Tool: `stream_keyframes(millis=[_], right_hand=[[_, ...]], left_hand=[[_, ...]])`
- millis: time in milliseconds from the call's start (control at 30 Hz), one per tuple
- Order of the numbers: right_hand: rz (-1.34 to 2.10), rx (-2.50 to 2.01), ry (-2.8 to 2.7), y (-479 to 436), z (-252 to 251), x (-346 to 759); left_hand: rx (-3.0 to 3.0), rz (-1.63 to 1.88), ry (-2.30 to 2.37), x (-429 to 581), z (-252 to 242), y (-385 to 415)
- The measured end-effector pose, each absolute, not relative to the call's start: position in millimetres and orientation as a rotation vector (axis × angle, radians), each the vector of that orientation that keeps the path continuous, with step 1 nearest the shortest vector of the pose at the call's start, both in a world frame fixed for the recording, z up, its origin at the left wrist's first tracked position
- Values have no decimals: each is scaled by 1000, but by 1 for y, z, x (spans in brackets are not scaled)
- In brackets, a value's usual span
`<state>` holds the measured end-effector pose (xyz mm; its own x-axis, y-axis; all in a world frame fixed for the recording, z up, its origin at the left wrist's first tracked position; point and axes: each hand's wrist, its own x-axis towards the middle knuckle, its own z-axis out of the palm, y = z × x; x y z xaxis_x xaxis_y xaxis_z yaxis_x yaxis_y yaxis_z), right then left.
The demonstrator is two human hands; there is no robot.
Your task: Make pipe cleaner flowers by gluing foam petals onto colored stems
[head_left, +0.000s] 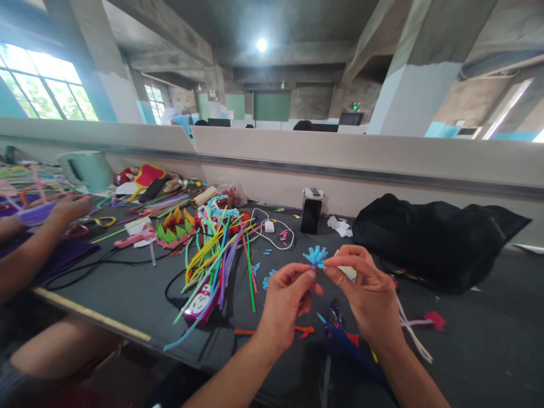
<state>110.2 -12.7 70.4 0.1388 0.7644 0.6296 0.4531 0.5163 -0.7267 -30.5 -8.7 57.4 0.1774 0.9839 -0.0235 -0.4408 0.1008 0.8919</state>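
Note:
A blue flower of fuzzy pipe-cleaner pieces (315, 255) stands upright above the table, with a bit of purple at its base. My left hand (289, 294) pinches that base between thumb and fingers. At the flower's right side, my right hand (361, 283) has thumb and forefinger closed on a small blue pipe-cleaner petal (322, 265), which touches the flower. Below my right hand lies a dark blue glue gun (335, 334), partly hidden by the wrist. More short blue pieces (268, 279) are on the table behind my left hand.
Colourful pipe cleaners (219, 249) lie heaped over a purple power strip (199, 306). A phone (311, 216) leans upright ahead, beside a black bag (429, 238). A red-tipped stem (433, 321) lies right. At left are scissors (91, 225), a kettle (87, 170) and a co-worker's arms (46, 232).

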Motion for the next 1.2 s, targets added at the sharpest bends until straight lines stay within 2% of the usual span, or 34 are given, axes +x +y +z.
stream_keyframes(millis=[367,1200], right_hand=[[127,-1179,-1509,-9,66,107],[61,-1273,-1408,-8,57,100]], left_hand=[[875,1228,757,-30,62,-13],[892,1212,798,-28,63,-14]])
